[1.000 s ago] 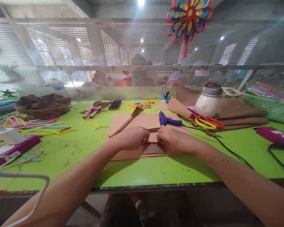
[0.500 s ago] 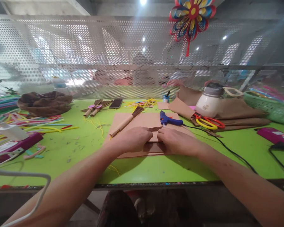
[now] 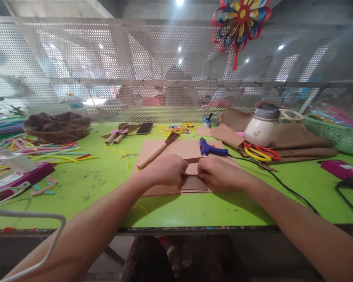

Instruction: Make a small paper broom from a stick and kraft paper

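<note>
My left hand (image 3: 173,169) and my right hand (image 3: 215,172) face each other, fingertips pinched on the two ends of a piece of brown paper (image 3: 191,169). Its near edge makes a dark straight line between them, like a narrow fold. Just beyond the fingers shows a layered brown strip (image 3: 193,160). Under everything lies a larger brown paper sheet (image 3: 161,191). A rolled paper handle with a fanned end (image 3: 154,154) rests beyond my left hand. Behind my right hand is a blue glue gun (image 3: 213,149), its nozzle pointing down. My fingertips are partly hidden.
At the right, a pale jar (image 3: 260,127) and red-and-yellow-handled scissors (image 3: 260,153) lie by folded brown paper. The glue gun's black cord (image 3: 282,184) crosses the right side. Far left are a phone (image 3: 144,128), a brown cloth bundle (image 3: 57,129) and a purple power strip (image 3: 35,178).
Both hands have shifted slightly apart, with the fingers pinching along the paper's near edge, which now shows as a straighter line. The view has moved a little.
</note>
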Tool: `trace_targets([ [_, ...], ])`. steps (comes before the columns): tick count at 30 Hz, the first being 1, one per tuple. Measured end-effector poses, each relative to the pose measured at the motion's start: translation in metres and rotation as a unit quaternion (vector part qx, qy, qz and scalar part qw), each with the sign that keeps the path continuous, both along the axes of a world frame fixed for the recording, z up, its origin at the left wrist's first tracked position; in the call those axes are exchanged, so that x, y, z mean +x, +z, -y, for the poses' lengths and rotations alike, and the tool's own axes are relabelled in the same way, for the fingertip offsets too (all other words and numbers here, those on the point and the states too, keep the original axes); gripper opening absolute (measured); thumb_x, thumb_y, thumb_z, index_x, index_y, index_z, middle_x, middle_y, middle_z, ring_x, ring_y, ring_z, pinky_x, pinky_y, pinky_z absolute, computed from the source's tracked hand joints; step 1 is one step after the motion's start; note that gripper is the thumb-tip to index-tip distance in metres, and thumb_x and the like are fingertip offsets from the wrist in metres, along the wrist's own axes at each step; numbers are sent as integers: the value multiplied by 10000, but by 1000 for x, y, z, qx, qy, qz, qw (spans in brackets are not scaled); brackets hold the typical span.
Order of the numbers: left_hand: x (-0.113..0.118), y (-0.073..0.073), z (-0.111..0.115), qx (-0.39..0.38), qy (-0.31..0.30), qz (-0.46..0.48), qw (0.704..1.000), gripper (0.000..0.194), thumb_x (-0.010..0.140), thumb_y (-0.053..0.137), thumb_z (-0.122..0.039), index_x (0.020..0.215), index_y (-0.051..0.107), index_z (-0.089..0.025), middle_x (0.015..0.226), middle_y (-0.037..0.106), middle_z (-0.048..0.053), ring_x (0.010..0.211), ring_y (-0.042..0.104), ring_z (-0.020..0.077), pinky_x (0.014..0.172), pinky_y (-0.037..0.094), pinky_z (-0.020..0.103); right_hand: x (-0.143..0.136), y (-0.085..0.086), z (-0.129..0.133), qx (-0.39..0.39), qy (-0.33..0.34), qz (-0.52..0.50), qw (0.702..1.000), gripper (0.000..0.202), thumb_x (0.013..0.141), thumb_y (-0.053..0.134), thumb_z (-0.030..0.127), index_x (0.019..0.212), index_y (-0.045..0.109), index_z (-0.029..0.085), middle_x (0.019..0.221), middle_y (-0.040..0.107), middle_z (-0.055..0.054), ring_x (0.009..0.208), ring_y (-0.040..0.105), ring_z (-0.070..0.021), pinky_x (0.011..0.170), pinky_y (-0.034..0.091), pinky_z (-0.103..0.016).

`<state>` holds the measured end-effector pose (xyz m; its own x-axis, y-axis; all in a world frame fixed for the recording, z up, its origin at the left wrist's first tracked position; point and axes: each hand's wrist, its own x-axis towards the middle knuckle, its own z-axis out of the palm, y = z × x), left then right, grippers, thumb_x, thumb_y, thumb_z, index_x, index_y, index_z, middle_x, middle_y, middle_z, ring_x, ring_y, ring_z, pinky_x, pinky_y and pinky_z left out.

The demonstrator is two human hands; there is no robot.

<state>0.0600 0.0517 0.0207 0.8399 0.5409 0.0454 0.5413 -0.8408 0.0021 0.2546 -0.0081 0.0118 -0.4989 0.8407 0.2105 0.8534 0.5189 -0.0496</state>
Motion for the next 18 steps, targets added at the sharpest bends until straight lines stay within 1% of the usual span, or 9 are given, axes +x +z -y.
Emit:
trace_targets([
  [2, 1, -2, -1, 12, 7, -1, 1000, 118, 704, 514, -206, 664, 624, -192, 666, 653, 57, 615, 568, 204, 520, 339, 282, 0, -1, 0, 0, 4, -13, 1000, 129, 816, 514, 199, 748, 619, 170, 770, 641, -50, 663, 511, -147, 534, 268, -249],
  [4, 2, -4, 0, 23, 11, 3, 1000, 158, 741, 503, -239, 640, 615, -190, 641, 644, 58, 594, 559, 201, 511, 321, 284, -1, -3, -2, -4, 13, -24, 1000, 116, 818, 512, 189, 754, 606, 165, 769, 633, -48, 678, 507, -147, 553, 281, -245],
  [8, 4, -4, 3, 30, 3, 11, 999, 124, 751, 539, -261, 693, 629, -196, 666, 646, 46, 593, 562, 188, 519, 322, 272, -1, -9, -7, -24, 24, -61, 998, 103, 835, 502, 194, 777, 581, 161, 767, 614, -39, 674, 495, -137, 573, 301, -238],
  [12, 5, -3, 6, 40, -4, 4, 999, 130, 758, 526, -254, 678, 614, -200, 660, 643, 37, 568, 554, 185, 501, 308, 271, -2, -15, -12, -41, 35, -100, 994, 102, 841, 497, 185, 778, 571, 153, 778, 595, -44, 692, 495, -137, 600, 328, -234],
  [16, 5, -4, 5, 43, -8, 5, 999, 218, 802, 475, -298, 651, 598, -200, 641, 637, 40, 541, 541, 180, 486, 304, 273, 0, -16, -13, -48, 33, -104, 993, 92, 817, 498, 145, 776, 580, 156, 770, 594, -38, 697, 492, -140, 608, 329, -236],
  [18, 4, -5, 4, 38, -18, 4, 999, 215, 801, 466, -291, 655, 594, -200, 653, 642, 41, 560, 549, 182, 504, 324, 273, 2, -15, -12, -54, 24, -100, 993, 97, 802, 502, 130, 782, 591, 161, 769, 605, -34, 690, 494, -138, 595, 320, -234],
])
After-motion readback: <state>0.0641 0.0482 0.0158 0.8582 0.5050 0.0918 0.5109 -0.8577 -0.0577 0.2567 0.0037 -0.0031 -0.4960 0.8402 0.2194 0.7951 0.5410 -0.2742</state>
